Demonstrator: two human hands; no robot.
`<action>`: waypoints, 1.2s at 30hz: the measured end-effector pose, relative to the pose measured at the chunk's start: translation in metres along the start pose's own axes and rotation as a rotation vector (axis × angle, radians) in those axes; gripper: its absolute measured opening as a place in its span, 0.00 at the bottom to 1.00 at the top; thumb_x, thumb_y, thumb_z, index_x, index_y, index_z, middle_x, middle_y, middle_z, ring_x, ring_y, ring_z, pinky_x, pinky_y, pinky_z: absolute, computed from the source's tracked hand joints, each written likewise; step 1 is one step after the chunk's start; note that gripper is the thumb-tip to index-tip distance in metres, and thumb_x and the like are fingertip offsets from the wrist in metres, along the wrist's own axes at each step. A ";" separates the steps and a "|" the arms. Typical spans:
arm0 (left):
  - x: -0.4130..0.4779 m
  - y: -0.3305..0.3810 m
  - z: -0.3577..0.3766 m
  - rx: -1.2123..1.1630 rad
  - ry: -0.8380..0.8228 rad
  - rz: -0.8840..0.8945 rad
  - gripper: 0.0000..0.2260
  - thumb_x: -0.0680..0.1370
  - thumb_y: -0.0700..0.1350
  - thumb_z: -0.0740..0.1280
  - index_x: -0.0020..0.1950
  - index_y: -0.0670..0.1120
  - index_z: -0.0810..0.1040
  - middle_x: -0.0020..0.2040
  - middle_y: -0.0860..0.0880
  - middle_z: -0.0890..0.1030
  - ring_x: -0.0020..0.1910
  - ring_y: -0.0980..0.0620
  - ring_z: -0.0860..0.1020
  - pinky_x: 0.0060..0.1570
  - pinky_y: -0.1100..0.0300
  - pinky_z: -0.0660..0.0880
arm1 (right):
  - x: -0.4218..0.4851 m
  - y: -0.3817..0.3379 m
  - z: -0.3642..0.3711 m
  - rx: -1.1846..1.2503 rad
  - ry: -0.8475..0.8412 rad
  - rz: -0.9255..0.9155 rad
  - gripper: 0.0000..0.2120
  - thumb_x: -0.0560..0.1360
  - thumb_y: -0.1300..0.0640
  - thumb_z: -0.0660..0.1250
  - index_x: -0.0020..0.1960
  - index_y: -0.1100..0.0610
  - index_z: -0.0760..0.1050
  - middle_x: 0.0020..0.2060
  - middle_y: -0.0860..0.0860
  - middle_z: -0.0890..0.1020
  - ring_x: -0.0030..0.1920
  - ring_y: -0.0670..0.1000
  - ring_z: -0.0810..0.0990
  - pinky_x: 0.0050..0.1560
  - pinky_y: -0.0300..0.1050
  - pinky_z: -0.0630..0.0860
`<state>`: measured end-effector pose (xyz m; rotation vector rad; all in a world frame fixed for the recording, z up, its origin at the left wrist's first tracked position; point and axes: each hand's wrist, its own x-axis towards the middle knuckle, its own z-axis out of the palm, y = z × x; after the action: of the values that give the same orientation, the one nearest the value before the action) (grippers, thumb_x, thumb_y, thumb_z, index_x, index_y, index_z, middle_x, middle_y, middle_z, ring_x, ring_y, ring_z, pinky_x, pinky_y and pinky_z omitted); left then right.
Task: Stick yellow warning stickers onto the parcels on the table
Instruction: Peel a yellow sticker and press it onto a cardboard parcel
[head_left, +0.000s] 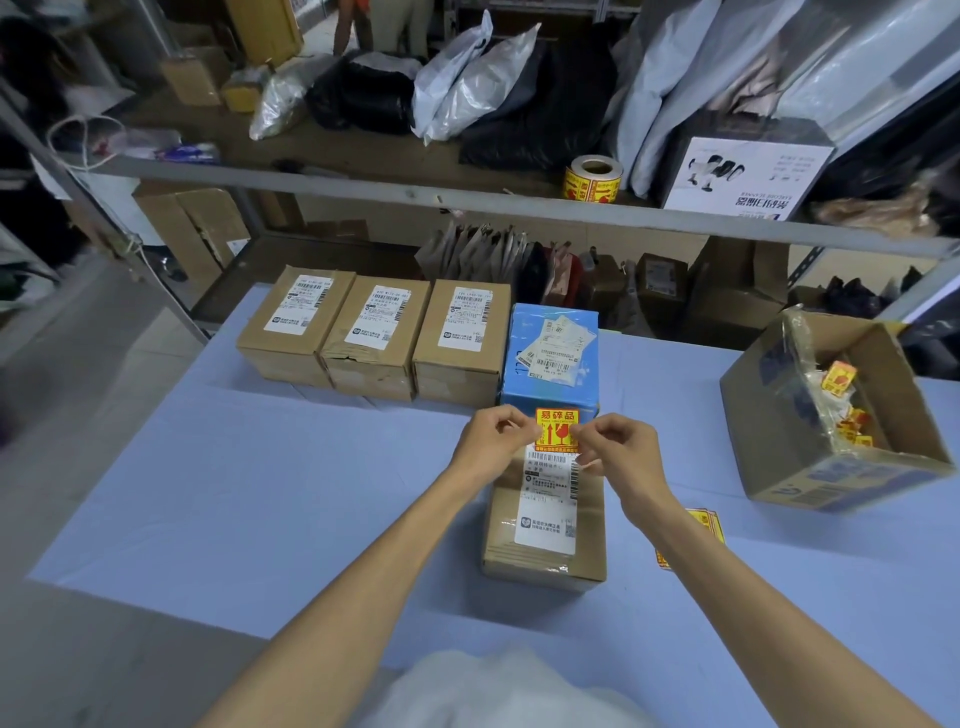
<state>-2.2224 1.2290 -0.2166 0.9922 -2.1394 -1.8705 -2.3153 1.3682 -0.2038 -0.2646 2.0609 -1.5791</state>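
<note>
Sticker held over the near parcel.
Your left hand (493, 439) and right hand (621, 449), fingers curled, pinch the yellow warning sticker (557, 429) by its side edges above the brown parcel (545, 519) on the table (260, 493).

three parcels (374, 332) behind near parcel (545, 519), open box (831, 415) right

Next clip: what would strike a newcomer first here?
The yellow-and-red warning sticker, pinched between the left hand and right hand over a brown cardboard parcel with a white label at mid-table. Behind it stand a blue box and a row of three brown cardboard parcels.
</note>
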 end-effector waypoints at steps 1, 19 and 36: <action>-0.001 0.000 0.000 0.008 0.008 0.009 0.04 0.75 0.48 0.71 0.43 0.49 0.80 0.44 0.51 0.82 0.46 0.55 0.78 0.47 0.64 0.72 | 0.000 0.002 0.000 -0.009 0.009 -0.003 0.05 0.74 0.61 0.71 0.41 0.62 0.79 0.34 0.54 0.82 0.33 0.50 0.79 0.33 0.39 0.76; -0.017 -0.015 0.023 0.039 0.073 -0.161 0.04 0.70 0.46 0.75 0.42 0.46 0.85 0.45 0.50 0.84 0.46 0.51 0.81 0.42 0.62 0.75 | -0.020 0.028 -0.011 -0.044 0.073 0.084 0.05 0.72 0.62 0.73 0.42 0.63 0.80 0.35 0.56 0.82 0.33 0.49 0.80 0.34 0.37 0.77; -0.039 -0.041 0.040 0.189 0.094 -0.111 0.13 0.72 0.45 0.74 0.52 0.48 0.73 0.43 0.53 0.80 0.48 0.53 0.80 0.45 0.58 0.80 | -0.042 0.052 -0.024 -0.112 0.042 0.145 0.21 0.68 0.60 0.77 0.55 0.58 0.69 0.32 0.51 0.84 0.31 0.45 0.83 0.38 0.44 0.79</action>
<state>-2.1959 1.2831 -0.2508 1.2337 -2.2815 -1.6519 -2.2846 1.4231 -0.2362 -0.1190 2.1529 -1.3968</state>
